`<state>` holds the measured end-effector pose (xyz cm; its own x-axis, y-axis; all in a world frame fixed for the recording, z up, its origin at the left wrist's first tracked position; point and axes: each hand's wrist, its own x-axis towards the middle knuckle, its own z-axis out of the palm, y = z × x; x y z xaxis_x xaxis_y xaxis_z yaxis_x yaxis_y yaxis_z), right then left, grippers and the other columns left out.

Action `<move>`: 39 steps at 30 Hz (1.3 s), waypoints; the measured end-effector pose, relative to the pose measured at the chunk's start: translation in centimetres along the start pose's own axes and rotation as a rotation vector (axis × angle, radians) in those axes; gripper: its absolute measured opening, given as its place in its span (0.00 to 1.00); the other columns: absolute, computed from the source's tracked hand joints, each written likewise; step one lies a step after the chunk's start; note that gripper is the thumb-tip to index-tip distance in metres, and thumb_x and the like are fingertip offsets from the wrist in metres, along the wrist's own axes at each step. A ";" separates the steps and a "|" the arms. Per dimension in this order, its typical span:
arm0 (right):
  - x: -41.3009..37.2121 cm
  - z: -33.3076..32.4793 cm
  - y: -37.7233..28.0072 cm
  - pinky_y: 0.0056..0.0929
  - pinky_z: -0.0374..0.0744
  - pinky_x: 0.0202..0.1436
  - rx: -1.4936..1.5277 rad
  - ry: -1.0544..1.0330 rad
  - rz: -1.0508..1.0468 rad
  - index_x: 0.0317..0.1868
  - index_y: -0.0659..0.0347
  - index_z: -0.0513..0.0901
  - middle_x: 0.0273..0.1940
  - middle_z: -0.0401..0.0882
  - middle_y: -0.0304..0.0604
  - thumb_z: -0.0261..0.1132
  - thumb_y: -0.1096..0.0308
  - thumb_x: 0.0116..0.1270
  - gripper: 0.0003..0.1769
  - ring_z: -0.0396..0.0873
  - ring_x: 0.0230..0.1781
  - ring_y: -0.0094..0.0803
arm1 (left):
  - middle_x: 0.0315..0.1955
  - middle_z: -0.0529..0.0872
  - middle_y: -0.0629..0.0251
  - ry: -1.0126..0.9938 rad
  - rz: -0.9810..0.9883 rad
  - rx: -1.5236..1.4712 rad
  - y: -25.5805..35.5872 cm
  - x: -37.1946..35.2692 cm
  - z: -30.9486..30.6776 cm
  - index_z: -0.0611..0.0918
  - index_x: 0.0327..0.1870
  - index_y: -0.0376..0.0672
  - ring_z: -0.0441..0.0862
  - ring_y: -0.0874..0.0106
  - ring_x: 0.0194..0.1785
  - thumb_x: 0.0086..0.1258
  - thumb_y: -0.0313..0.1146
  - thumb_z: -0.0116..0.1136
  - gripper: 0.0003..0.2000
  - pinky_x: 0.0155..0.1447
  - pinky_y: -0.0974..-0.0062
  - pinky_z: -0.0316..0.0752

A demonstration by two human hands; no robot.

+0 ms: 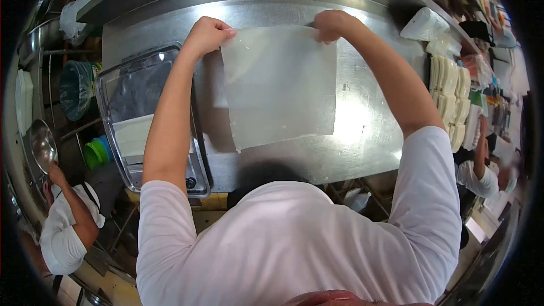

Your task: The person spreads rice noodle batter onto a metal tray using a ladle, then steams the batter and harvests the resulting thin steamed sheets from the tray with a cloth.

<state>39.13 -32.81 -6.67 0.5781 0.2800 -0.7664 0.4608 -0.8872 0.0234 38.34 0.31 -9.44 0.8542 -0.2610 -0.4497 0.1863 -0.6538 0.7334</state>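
Arms outstretched, I pinch the thin white sheet (279, 85) by its top corners, left hand (207, 35) and right hand (331, 25) fingers clamped, hanging it above the steel tabletop (362, 130).

The person wears a plain white short-sleeved shirt (294, 238) of thin, smooth cloth. It is 1 even white from chest to shoulders, with soft creases across the front and a few shallow folds where it gathers near the shoulders. The 2 sleeves are wide and loose. The left sleeve (164, 209) and the right sleeve (428, 181) each end in a straight hem above the elbow. Below the hems both arms are bare down to the left hand (207, 34) and the right hand (331, 25), which are uncovered too.
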 end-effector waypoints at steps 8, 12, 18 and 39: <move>-1.9 5.2 3.7 0.45 0.83 0.44 0.281 0.430 -0.003 0.34 0.61 0.87 0.38 0.87 0.53 0.66 0.72 0.55 0.07 0.85 0.41 0.51 | 0.29 0.88 0.66 -0.057 -0.113 0.092 -0.4 1.6 0.8 0.90 0.40 0.36 0.81 0.76 0.30 0.68 0.38 0.69 0.12 0.33 0.74 0.76; -4.5 5.5 2.7 0.46 0.81 0.41 0.475 0.485 0.029 0.31 0.63 0.85 0.34 0.86 0.55 0.63 0.73 0.57 0.05 0.84 0.37 0.52 | 0.31 0.90 0.60 0.006 -0.048 0.097 -0.3 0.6 0.8 0.90 0.41 0.37 0.84 0.70 0.32 0.66 0.39 0.69 0.13 0.40 0.70 0.79; -7.6 7.3 1.6 0.46 0.81 0.41 0.583 0.692 0.122 0.32 0.64 0.85 0.30 0.85 0.55 0.64 0.74 0.59 0.04 0.83 0.33 0.54 | 0.27 0.89 0.64 0.099 0.150 0.158 0.1 -2.4 0.4 0.90 0.41 0.36 0.82 0.75 0.30 0.69 0.39 0.67 0.13 0.39 0.73 0.78; -13.1 16.9 -15.3 0.45 0.75 0.69 0.760 0.900 0.098 0.67 0.64 0.75 0.71 0.71 0.58 0.61 0.66 0.72 0.25 0.74 0.67 0.53 | 0.38 0.90 0.62 0.199 0.469 0.343 -4.2 -22.0 6.3 0.89 0.37 0.41 0.84 0.59 0.47 0.62 0.30 0.69 0.05 0.52 0.63 0.79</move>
<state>13.10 -29.09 -7.80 0.9951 0.0864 -0.0471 0.0449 -0.8247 -0.5637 15.70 4.31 -5.81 0.8877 -0.4603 0.0096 -0.3703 -0.7014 0.6091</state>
